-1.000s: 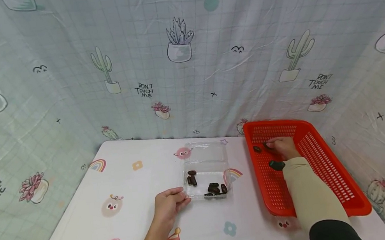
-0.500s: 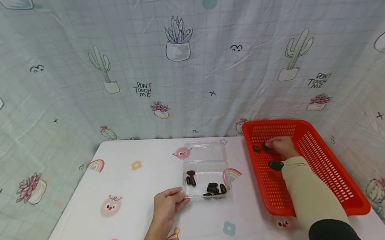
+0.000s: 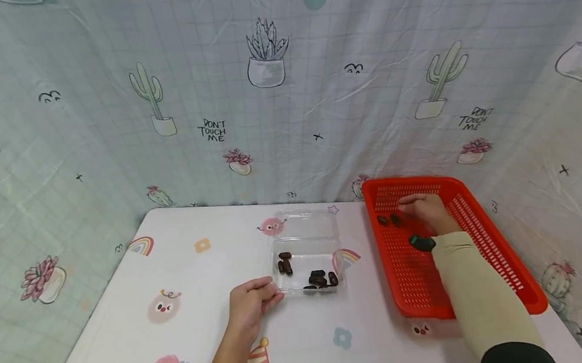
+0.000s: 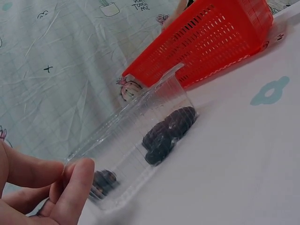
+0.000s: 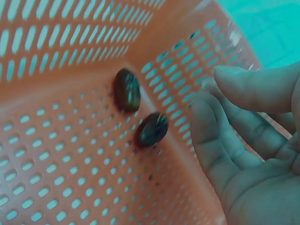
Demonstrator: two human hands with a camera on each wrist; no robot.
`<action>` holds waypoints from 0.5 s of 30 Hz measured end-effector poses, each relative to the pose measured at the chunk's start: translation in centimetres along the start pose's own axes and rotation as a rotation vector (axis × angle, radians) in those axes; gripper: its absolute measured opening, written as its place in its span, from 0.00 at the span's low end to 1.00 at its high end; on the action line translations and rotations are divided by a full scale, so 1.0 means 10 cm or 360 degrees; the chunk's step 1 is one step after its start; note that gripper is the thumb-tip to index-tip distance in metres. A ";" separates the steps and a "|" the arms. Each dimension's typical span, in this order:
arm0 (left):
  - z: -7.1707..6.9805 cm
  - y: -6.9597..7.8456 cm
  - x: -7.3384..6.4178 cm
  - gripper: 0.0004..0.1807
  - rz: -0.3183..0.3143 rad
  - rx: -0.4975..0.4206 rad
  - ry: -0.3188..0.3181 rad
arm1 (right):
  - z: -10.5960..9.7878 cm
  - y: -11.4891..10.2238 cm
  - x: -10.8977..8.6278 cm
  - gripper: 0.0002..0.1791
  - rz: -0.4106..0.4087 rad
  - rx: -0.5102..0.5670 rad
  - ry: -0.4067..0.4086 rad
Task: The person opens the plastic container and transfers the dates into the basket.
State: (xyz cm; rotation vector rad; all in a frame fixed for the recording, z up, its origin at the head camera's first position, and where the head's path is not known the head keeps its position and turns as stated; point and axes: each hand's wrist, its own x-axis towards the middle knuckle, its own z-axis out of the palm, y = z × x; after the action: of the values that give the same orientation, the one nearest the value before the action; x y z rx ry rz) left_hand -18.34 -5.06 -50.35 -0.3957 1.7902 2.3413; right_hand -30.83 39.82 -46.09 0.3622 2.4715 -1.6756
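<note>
My left hand (image 3: pixel 248 305) pinches the near left corner of a clear plastic clamshell box (image 3: pixel 302 262) between thumb and fingers. Its lid (image 3: pixel 308 225) lies folded back, away from me. Inside are dark brown dates, a small group (image 3: pixel 285 263) at the left and a larger cluster (image 3: pixel 318 278) at the near right. My right hand (image 3: pixel 428 213) is inside a red plastic basket (image 3: pixel 408 287), thumb and fingers apart with nothing between them. Two more dates, one (image 5: pixel 126 90) beside the other (image 5: pixel 153 129), lie on the basket floor just off its fingertips.
The basket's slotted side walls (image 3: pixel 488 237) rise around my right hand and forearm. A white table with printed cartoon figures carries everything, and a patterned curtain (image 3: pixel 197 97) hangs along its back and sides.
My right hand's fingers, earlier at one of the basket's dates, have come off it slightly; that date lies uncovered on the basket floor. The left hand keeps its grip on the box.
</note>
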 end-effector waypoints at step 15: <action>-0.03 0.01 0.03 0.20 -0.0007 -0.0030 -0.0026 | 0.31 -0.71 -0.36 0.26 -0.0291 0.0059 -0.0217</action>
State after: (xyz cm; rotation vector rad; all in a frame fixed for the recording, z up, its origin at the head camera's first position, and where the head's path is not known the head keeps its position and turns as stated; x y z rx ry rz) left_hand -18.63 -5.43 -50.45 -0.3817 1.7596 2.3533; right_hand -29.37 34.01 -40.02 0.0239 2.4404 -1.7505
